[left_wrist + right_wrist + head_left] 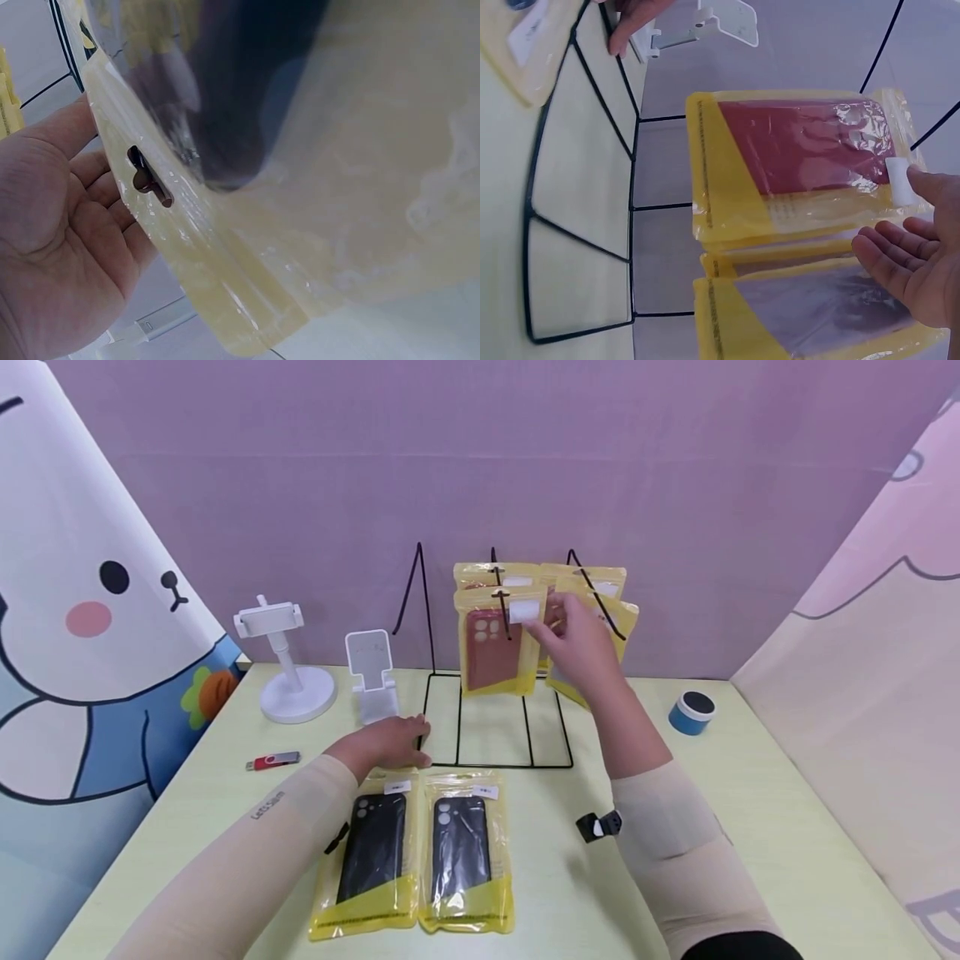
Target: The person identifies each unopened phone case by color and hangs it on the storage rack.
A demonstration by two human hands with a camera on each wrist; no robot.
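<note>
My right hand [576, 639] is at the upper right edge of a yellow-trimmed bag holding a red phone case [493, 647], hung on a middle hook of the black wire rack [528, 727]. Its thumb [924, 184] is right at the bag's white label, and the other fingers extend loosely below. My left hand [386, 743] rests low at the rack's left front corner, fingers fairly straight, beside the wire. Below it, two bagged black phone cases lie on the table, a left one [372, 847] and a right one [461, 847]. The left bag's hanging hole shows close up in the left wrist view.
More yellow bags [630, 618] hang on the right hook, and another is behind the front red one. The left hook [408, 589] is bare. White phone stands [297, 693] [372, 672], a red USB stick [273, 761] and a blue jar [692, 713] stand around the rack.
</note>
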